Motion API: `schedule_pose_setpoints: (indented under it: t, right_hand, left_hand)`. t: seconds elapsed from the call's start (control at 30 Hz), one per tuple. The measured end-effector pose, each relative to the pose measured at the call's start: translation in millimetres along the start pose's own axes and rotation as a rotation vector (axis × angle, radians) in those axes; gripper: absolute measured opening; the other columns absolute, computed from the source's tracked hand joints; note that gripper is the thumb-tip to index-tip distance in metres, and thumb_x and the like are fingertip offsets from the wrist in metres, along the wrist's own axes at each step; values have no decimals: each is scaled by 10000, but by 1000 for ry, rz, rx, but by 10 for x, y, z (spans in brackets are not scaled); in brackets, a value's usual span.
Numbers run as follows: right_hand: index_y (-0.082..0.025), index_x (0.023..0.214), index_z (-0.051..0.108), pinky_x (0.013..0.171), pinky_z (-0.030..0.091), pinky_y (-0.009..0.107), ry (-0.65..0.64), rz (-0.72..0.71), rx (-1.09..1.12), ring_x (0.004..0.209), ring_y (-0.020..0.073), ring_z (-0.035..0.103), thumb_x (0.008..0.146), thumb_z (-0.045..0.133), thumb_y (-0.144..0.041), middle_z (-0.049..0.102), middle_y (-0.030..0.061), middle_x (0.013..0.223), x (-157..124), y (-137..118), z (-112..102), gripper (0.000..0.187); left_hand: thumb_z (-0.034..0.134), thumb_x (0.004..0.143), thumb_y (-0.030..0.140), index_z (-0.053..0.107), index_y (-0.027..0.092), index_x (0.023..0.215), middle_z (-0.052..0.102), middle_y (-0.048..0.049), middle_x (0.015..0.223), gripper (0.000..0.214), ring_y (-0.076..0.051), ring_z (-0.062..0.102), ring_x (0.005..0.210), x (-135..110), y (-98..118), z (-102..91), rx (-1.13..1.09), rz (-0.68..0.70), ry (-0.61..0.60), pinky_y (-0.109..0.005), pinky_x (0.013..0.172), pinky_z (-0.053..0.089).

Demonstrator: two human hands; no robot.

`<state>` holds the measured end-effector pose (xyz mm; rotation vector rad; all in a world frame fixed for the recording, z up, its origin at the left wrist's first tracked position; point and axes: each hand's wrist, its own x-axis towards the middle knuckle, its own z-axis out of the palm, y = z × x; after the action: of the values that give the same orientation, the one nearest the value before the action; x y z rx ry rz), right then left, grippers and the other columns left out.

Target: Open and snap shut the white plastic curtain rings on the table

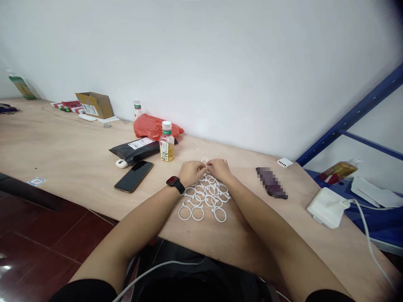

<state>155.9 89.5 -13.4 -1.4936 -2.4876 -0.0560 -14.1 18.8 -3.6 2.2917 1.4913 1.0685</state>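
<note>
My left hand, with a black smartwatch on its wrist, and my right hand meet over the table. Thumbs and fingertips are pinched together around a small white plastic ring, whose upper edge shows just beyond them; the fingers hide the rest. Below the hands lies a loose cluster of several white rings, each with a small knob or eyelet on its rim. Many overlap. Nearer the table's front edge, another white ring rests at the left of the cluster.
Left of my hands are a phone, a white earbud case, a black parcel, a drink bottle and a red bag. To the right lie a pixelated dark object, a white charger and a white adapter with a cable.
</note>
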Motion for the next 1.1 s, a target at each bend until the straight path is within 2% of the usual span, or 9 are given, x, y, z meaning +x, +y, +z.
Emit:
schedule_pose_setpoints:
  t: [0.17,0.37,0.47,0.63,0.8,0.93,1.0,1.1]
  right_hand:
    - [-237,872,734,897,355,362,81,-40,41,942,230,620,850,574,-222,736,62,916,-143,66,13,162]
    - [-250,910,727,863,372,341,105,-3,68,941,215,594,835,620,-296,721,45,945,-204,153,20,139]
    - [-252,865,724,840,372,337,106,14,46,926,217,586,841,603,-287,706,52,925,-222,145,30,128]
    - [-198,820,676,840,378,349,239,111,62,951,235,580,851,549,-257,687,84,942,-244,151,35,143]
    - [-217,849,638,737,421,326,371,263,321,812,212,613,861,501,-319,697,43,872,-273,193,-25,171]
    - [-212,844,640,676,454,308,441,333,573,715,189,615,795,555,-367,691,29,814,-249,213,-18,184]
    - [-198,872,641,633,471,298,433,368,717,670,183,612,746,594,-368,672,21,751,-207,235,16,216]
    - [-176,914,626,510,457,267,342,457,982,540,152,572,714,613,-339,630,1,661,-140,273,59,258]
  left_hand:
    - [587,866,384,719,193,940,737,-54,950,244,-205,654,903,9,-44,24,63,-86,15,-329,855,467]
    - [622,839,352,715,197,949,740,-53,969,212,-212,659,906,6,-55,35,86,-150,-48,-332,849,471]
    - [636,826,349,715,203,950,744,-45,960,207,-215,663,907,5,-37,15,82,-160,-68,-332,842,470]
    - [612,838,347,713,207,953,751,-35,936,208,-206,674,896,4,-35,13,62,-176,-93,-319,818,477]
    - [579,861,334,689,188,1065,749,-50,944,274,-201,676,885,12,-48,32,34,-146,-54,-317,823,486]
    - [557,876,324,681,178,1092,749,-46,911,289,-184,678,844,13,-51,50,-19,-92,-63,-295,800,499]
    - [567,869,320,680,178,1093,749,-41,902,289,-178,678,830,7,-51,62,-38,-78,-75,-285,791,502]
    - [584,854,323,673,175,1108,747,-39,918,307,-174,675,826,-4,-45,73,-42,-55,-91,-283,788,503]
